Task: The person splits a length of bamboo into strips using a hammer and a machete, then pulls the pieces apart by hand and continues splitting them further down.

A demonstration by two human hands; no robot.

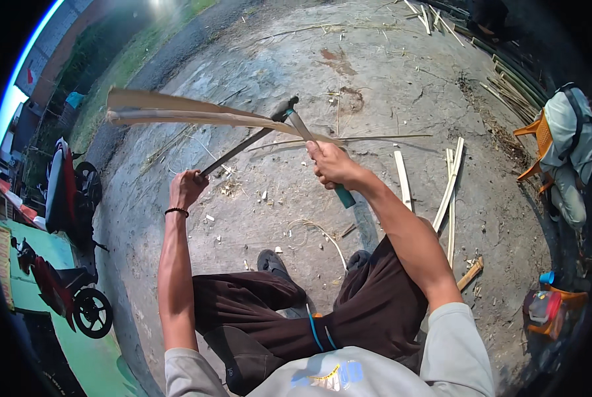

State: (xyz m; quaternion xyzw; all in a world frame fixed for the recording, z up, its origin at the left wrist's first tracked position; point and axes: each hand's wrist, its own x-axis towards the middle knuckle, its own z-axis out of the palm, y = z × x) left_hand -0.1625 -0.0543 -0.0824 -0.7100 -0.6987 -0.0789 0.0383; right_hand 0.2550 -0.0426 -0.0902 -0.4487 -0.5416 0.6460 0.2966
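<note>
My left hand (pixel 187 190) is closed on the near end of a long, narrow dark blade (pixel 236 152). The far end of that blade meets a bamboo piece (pixel 177 118), which forks into two spread strips toward the left. My right hand (pixel 334 164) grips a hammer (pixel 299 124) by its handle, the teal grip end showing below the fist. The hammer's dark head lies over the bamboo beside the blade's far end; whether they touch, I cannot tell. Both hands are held above the ground, in front of my knees.
Pale split strips (pixel 449 188) lie on the concrete at right, with a thin stick (pixel 388 137) ahead. Bamboo poles (pixel 517 83) are piled at far right, near a seated person (pixel 569 145) on an orange chair (pixel 541 142). Two motorbikes (pixel 64 284) stand at left.
</note>
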